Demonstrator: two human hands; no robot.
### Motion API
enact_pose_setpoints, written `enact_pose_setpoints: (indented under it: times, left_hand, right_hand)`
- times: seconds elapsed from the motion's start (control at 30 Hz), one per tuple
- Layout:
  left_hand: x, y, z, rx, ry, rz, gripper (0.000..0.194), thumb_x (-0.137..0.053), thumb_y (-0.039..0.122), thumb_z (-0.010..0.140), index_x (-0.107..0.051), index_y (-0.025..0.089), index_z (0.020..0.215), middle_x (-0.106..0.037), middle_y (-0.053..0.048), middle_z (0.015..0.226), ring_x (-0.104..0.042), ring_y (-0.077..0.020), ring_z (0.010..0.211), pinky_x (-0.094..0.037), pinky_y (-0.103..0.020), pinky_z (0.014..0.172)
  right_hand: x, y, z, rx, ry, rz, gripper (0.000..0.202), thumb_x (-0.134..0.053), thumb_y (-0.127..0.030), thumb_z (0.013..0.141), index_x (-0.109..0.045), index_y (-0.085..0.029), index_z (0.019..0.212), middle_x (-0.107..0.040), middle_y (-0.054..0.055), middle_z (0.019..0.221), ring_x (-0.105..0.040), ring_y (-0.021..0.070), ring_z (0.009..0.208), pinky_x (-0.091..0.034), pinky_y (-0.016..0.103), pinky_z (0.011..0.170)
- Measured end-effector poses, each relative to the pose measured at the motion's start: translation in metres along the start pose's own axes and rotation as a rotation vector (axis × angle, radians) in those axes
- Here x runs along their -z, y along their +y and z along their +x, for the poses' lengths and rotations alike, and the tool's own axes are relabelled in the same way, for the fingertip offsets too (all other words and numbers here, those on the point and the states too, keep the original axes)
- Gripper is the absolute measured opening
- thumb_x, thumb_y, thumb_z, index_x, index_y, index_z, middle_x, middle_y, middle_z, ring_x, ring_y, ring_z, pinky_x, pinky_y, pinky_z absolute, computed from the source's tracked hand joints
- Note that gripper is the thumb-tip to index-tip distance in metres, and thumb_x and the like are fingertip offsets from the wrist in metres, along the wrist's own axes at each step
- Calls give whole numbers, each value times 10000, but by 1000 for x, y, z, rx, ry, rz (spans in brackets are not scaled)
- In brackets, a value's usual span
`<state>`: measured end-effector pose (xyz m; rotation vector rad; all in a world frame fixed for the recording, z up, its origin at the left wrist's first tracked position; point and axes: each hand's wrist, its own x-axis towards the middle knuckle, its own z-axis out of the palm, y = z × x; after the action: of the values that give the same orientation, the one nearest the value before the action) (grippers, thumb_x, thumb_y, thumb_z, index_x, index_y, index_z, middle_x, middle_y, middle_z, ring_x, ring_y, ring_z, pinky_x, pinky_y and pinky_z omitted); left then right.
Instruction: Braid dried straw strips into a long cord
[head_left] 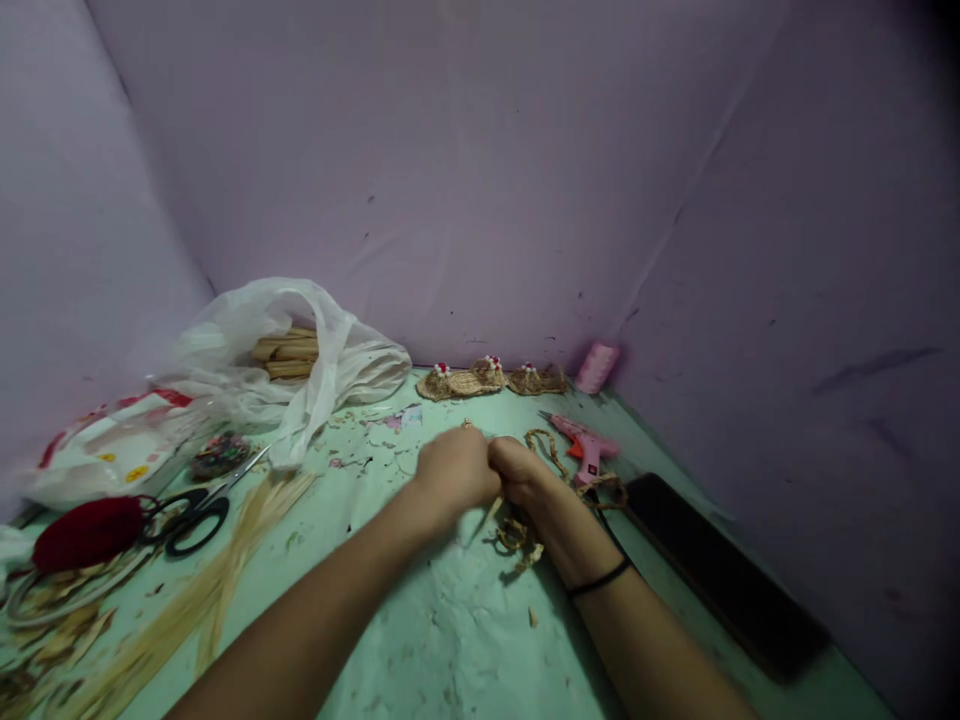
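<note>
My left hand (457, 470) and my right hand (517, 470) meet above the middle of the green table, both with fingers closed. A tan plant-fibre braid (514, 537) hangs in loose curls below my right hand, and a pale strip end shows just under the two hands. What lies between the fingertips is mostly hidden. More braid loops (550, 447) lie beyond my right wrist, beside a pink glue gun (592, 455). At the back wall rest several small woven slippers (465, 382) with red and white beads.
To the left are black-handled scissors (199, 515), pale fibre strips (225, 560), a dark red yarn ball (88, 533) and a white plastic bag (345, 345) holding a straw bundle (289, 352). A pink thread spool (598, 367) stands back right; a long dark object (720, 570) lies right.
</note>
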<state>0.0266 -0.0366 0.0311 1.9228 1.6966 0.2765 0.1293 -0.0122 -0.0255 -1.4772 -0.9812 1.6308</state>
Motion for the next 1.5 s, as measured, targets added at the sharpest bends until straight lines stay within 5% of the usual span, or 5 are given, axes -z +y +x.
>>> enact_pose_setpoints:
  times: [0.1, 0.43, 0.87, 1.23, 1.5]
  left_hand:
    - [21, -12, 16, 60, 230, -31, 199, -518, 228, 644, -630, 84, 726, -600, -103, 632, -563, -173, 632, -374, -230, 540]
    - [-4, -36, 47, 317, -437, -820, 161, -480, 101, 679, -561, 61, 547, -494, -13, 435, -393, -29, 353, -275, -138, 372]
    - [-12, -31, 44, 99, -114, -245, 82, -492, 87, 525, -522, 119, 455, -351, 29, 302, -369, -91, 376, -241, -205, 367]
    - [-4, -37, 41, 238, -290, -612, 152, -500, 153, 558, -430, 138, 424, -354, 31, 284, -274, -42, 262, -146, -173, 310]
    - [-2, -51, 51, 260, -462, -766, 138, -488, 164, 562, -411, 131, 453, -329, 51, 335, -202, -5, 288, -89, -139, 319]
  right_hand:
    - [4, -4, -1, -69, -71, 39, 101, -454, -98, 619, -483, -130, 528, -422, -30, 387, -347, 63, 342, -325, 186, 389]
    - [4, -7, -5, -96, -214, 72, 129, -442, -57, 617, -562, -106, 624, -538, 10, 444, -451, 93, 405, -391, 214, 477]
    - [-5, -17, -24, 291, 381, -1041, 140, -631, -244, 557, -685, -149, 645, -628, 84, 599, -532, 154, 584, -303, 237, 502]
    - [-23, -20, -41, 403, 341, -1107, 123, -584, -228, 592, -660, -134, 574, -567, 73, 503, -470, 131, 499, -238, 253, 468]
    - [-5, -22, -25, 193, 135, -590, 107, -544, -180, 651, -588, -118, 576, -496, -6, 434, -420, 71, 412, -304, 188, 427]
